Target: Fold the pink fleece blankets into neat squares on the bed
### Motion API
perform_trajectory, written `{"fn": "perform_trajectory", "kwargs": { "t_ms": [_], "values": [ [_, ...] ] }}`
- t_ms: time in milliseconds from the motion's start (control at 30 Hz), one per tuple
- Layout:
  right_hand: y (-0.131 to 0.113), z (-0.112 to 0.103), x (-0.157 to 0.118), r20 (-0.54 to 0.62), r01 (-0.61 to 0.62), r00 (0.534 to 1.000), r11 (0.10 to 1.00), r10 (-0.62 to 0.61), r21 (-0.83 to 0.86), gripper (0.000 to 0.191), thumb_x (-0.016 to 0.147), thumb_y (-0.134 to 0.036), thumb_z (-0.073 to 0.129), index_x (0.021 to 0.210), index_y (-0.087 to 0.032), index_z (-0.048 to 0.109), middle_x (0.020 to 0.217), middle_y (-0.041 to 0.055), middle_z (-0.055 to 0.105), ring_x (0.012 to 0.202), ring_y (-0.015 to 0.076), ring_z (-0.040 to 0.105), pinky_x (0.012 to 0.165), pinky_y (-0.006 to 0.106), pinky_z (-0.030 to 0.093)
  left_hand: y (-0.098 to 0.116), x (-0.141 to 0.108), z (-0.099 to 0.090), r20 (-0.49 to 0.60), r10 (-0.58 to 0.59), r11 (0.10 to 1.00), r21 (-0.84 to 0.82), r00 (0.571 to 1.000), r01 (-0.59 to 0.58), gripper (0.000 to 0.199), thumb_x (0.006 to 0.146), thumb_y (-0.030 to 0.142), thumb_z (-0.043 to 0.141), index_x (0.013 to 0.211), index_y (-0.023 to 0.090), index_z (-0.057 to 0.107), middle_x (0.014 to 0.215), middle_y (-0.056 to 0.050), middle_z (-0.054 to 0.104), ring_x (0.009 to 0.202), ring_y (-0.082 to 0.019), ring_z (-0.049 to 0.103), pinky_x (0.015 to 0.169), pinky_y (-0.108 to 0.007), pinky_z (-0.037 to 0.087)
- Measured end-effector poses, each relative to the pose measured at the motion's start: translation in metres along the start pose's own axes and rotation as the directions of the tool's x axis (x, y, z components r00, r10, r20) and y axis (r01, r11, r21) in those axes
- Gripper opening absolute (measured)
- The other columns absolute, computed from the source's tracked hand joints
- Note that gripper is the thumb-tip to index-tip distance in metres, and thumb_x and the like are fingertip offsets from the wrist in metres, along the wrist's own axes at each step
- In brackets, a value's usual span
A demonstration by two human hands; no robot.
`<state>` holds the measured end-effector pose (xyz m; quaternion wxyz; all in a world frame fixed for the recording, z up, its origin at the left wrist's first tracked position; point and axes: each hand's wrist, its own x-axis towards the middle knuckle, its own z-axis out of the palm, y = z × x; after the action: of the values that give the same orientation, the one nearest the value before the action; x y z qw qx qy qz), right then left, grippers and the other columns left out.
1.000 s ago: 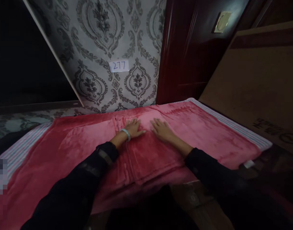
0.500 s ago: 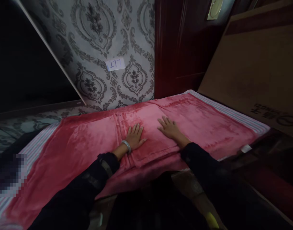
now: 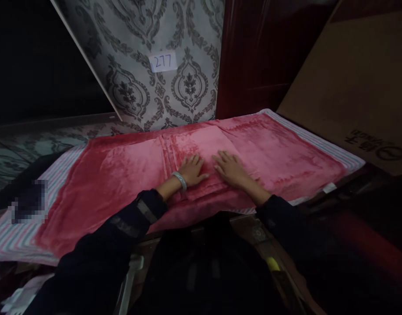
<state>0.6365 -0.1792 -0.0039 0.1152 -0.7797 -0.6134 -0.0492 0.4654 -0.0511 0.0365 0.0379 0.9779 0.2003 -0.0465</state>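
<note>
A pink plush blanket (image 3: 128,175) lies spread over a striped cloth (image 3: 65,168), with a folded stack of its layers in the middle. My left hand (image 3: 191,170), with a pale bracelet at the wrist, rests palm down on this folded part, fingers spread. Close by on the right, my right hand (image 3: 232,169) also presses flat on the folded layers, its fingers apart. Neither hand grips the fabric. Raised folds run from back to front just left of my left hand.
Behind the blanket stand a patterned wall with a paper label (image 3: 163,61) reading 277 and a dark red door (image 3: 253,57). A large cardboard box (image 3: 348,83) leans at the right. A dark screen-like panel (image 3: 46,65) fills the upper left.
My hands have come closer together on the folded layers, the right one moving left and inward. The view has tipped downward, so the wall and blanket appear higher.
</note>
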Motion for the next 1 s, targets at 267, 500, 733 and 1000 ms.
{"fn": "perform_trajectory", "kwargs": {
  "t_ms": [267, 500, 733, 1000],
  "values": [
    [-0.006, 0.031, -0.022, -0.027, 0.042, 0.999, 0.999, -0.043, -0.033, 0.055, 0.105, -0.046, 0.034, 0.153, -0.023, 0.046, 0.161, 0.0105, 0.037, 0.149, 0.0302, 0.032, 0.118, 0.054, 0.03, 0.029, -0.04, 0.042, -0.059, 0.034, 0.999, 0.043, 0.998, -0.031, 0.08, 0.098, 0.061, 0.039, 0.157, 0.009, 0.03, 0.165, -0.022, 0.024, 0.155, -0.036, 0.019, 0.123, -0.06, 0.017],
    [0.052, 0.028, -0.049, -0.11, -0.168, 0.981, 0.982, 0.159, -0.08, 0.054, 0.104, -0.044, 0.034, 0.154, -0.026, 0.043, 0.162, 0.0081, 0.036, 0.149, 0.0338, 0.032, 0.113, 0.063, 0.034, 0.025, -0.034, 0.042, -0.095, 0.045, 0.999, 0.0, 0.994, -0.046, 0.078, 0.097, 0.058, 0.045, 0.156, 0.009, 0.032, 0.164, -0.024, 0.026, 0.154, -0.037, 0.021, 0.123, -0.061, 0.019],
    [0.071, 0.028, -0.081, -0.284, -0.306, 0.901, 0.944, 0.328, 0.12, 0.054, 0.103, -0.046, 0.033, 0.147, -0.021, 0.052, 0.152, 0.0159, 0.049, 0.143, 0.0383, 0.041, 0.106, 0.065, 0.042, 0.022, -0.065, 0.039, -0.175, 0.105, 0.992, -0.05, 0.979, -0.115, 0.078, 0.091, 0.052, 0.061, 0.154, 0.014, 0.035, 0.16, -0.021, 0.038, 0.149, -0.037, 0.032, 0.122, -0.063, 0.02],
    [0.019, 0.025, -0.1, -0.491, 0.163, 0.871, 0.943, 0.0, 0.291, 0.041, 0.099, -0.04, 0.049, 0.136, -0.025, 0.062, 0.143, 0.0114, 0.059, 0.137, 0.029, 0.049, 0.113, 0.054, 0.041, 0.027, -0.103, 0.043, -0.377, 0.058, 0.992, -0.082, 0.924, -0.096, 0.051, 0.086, 0.031, 0.07, 0.132, 0.014, 0.056, 0.133, -0.017, 0.059, 0.126, -0.035, 0.053, 0.107, -0.053, 0.043]
  ]
}}
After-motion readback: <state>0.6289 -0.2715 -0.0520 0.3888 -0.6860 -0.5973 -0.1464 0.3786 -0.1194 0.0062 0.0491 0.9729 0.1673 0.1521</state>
